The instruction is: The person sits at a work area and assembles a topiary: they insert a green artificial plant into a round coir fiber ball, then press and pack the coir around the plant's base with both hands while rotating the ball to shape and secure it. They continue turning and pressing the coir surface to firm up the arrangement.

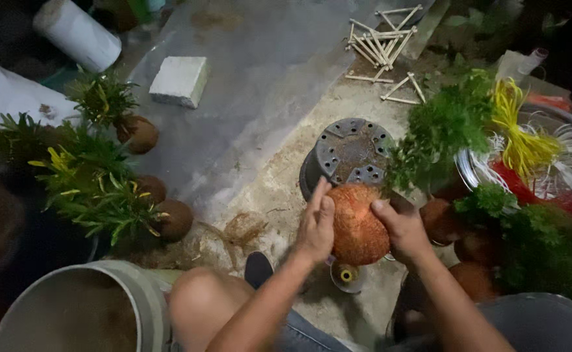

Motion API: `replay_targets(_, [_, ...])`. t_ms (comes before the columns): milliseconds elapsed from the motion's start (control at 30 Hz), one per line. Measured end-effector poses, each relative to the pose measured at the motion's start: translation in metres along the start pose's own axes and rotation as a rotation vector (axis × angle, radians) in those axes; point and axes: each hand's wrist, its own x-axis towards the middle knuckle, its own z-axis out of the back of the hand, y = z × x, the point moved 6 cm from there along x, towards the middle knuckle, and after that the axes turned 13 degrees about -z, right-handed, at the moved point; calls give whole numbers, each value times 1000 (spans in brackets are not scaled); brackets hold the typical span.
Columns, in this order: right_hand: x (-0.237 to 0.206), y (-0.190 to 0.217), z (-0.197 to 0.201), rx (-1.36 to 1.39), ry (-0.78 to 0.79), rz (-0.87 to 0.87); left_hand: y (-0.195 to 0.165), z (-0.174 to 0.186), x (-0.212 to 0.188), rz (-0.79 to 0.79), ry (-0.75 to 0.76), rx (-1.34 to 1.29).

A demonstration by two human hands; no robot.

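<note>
Both hands press on a round, fibre-covered ball (358, 225), orange-brown, held between them above the floor (260, 85). The left hand (316, 225) lies flat against the ball's left side with its fingers straight and together, pointing up and away. The right hand (403, 228) cups the ball's right side, thumb laid over the upper edge, fingers wrapped behind it out of sight. So the ball sits clamped between the two palms, touching both.

Just behind the ball stands an upturned dark plastic pot (346, 153), its perforated bottom facing up. A small spool (346, 275) lies on the floor just below the ball.

To the right, a leafy green plant (439, 130) rises beside the right hand, with more brown balls (441, 220) near the wrist and a bundle of yellow strings (521, 137) farther right. Towards the floor's left edge stand several planted balls with spiky leaves (97, 182). A pale bucket (84, 306) sits at the near left corner, a white block (180, 79) farther off, and a heap of thin sticks (384, 42) near the far edge.
</note>
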Motion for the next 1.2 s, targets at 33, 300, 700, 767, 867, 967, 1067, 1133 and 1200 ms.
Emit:
replay_targets(33, [-1, 2, -2, 55, 33, 1, -9, 4, 2, -111, 5, 56])
replay_targets(300, [-12, 22, -20, -172, -23, -94, 18, 2, 7, 97, -18, -205])
replay_targets(700, [-4, -14, -11, 365, 242, -263, -8, 4, 9, 11, 223, -94])
replay_targets(767, [-4, -20, -9, 353, 287, -247, -16, 11, 6, 44, 253, 56])
replay_targets(867, [-7, -29, -4, 323, 281, -271, -16, 15, 0, 161, 323, 213])
replay_targets(967, [-11, -31, -5, 223, 242, -220, -4, 8, -2, 258, 419, 269])
replay_targets(1067, [-11, -33, -17, 376, 275, -264, 2, 3, 6, 145, 364, 219])
replay_targets(1133, [-11, -34, -24, 666, 271, -394, 5, 7, 9, 111, 219, -57])
replay_targets(1200, [-11, -22, -32, 826, 332, -359, 9, 14, 12, 162, -2, -534])
